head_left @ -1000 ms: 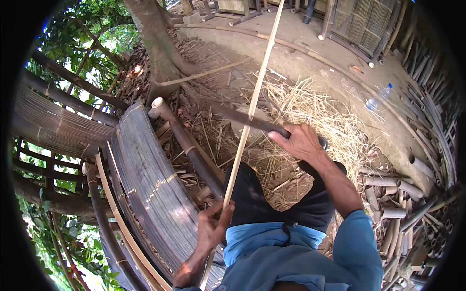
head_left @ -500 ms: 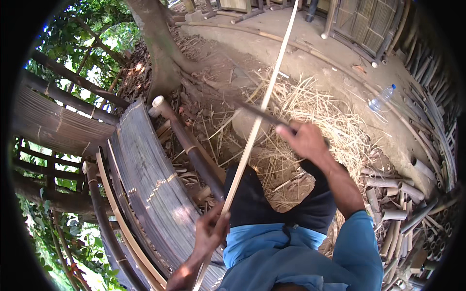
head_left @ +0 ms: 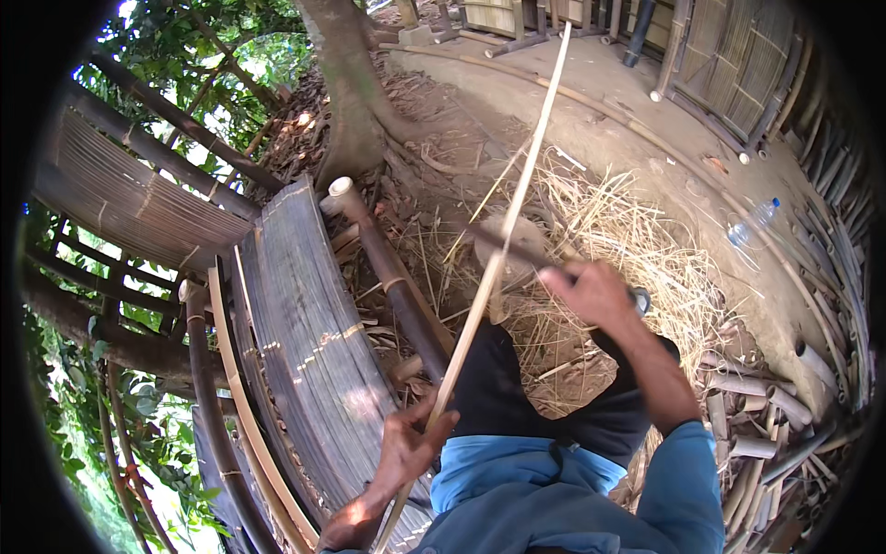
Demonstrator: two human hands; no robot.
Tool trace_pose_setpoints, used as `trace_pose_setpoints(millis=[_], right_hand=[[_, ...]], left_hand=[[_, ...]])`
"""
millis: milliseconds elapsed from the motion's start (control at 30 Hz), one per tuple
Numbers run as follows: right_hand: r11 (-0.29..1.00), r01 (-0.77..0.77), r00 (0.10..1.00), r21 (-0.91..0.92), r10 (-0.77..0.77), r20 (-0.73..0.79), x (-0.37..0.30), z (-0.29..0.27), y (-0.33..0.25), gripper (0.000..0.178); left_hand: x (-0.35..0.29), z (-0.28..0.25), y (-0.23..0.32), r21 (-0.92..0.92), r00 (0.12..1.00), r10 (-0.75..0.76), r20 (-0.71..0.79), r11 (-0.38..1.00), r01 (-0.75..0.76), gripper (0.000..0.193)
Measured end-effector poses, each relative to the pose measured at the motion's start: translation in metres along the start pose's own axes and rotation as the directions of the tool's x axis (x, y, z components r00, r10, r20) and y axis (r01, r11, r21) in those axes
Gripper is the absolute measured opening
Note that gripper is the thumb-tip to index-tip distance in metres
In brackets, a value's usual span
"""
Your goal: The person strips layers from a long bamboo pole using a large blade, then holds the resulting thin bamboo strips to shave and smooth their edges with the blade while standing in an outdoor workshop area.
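Probably springy, the long pale bamboo strip (head_left: 520, 185) is well clamped nearside by the left hand (head_left: 408, 447); right hand (head_left: 597, 294) grips a blurred dark knife (head_left: 524, 254).

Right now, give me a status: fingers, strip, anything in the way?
Left fingers gripping strip, right fingers gripping knife. Strip slants away, knife crossing it in view, contact unclear. Nearby clutter: pole beside strip, straw on ground.
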State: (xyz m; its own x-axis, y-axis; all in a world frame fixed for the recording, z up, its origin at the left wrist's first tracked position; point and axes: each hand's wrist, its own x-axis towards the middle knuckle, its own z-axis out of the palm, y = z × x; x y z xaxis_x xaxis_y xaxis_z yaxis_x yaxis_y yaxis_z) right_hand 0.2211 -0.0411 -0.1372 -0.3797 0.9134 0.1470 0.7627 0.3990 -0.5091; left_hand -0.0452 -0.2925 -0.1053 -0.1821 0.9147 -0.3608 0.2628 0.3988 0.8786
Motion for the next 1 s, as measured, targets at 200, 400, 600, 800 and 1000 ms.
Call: trace_pose_setpoints(millis=[200, 400, 600, 800, 1000], right_hand=[[0.954, -0.299, 0.948, -0.025, 0.294, -0.123, 0.053, -0.031, 0.108, 0.084], [0.947, -0.264, 0.961, 0.182, 0.242, 0.136, 0.005, 0.003, 0.018, 0.074], [0.97, 0.207, 0.973, 0.125, -0.217, 0.075, -0.066, 0.035, -0.044, 0.067], [0.957, -0.134, 0.983, 0.258, 0.095, 0.155, -0.036, 0.011, -0.037, 0.063], [0.992, 0.099, 0.955, 0.081, -0.117, 0.271, -0.047, 0.028, -0.025, 0.064]], left_hand=[[-0.052, -0.008, -0.021, -0.073, 0.989, -0.142, 0.045, 0.987, 0.145, 0.029], [0.016, -0.001, 0.001, -0.104, 0.993, -0.102, 0.056, 0.989, 0.108, 0.023], [0.059, 0.021, 0.017, -0.36, 0.984, 0.014, 0.177, 0.932, 0.052, 0.037], [0.05, 0.019, 0.012, -0.419, 0.985, 0.053, 0.167, 0.908, 0.023, 0.039], [0.032, 0.011, 0.014, -0.177, 0.985, -0.049, 0.165, 0.981, 0.078, 0.036]])
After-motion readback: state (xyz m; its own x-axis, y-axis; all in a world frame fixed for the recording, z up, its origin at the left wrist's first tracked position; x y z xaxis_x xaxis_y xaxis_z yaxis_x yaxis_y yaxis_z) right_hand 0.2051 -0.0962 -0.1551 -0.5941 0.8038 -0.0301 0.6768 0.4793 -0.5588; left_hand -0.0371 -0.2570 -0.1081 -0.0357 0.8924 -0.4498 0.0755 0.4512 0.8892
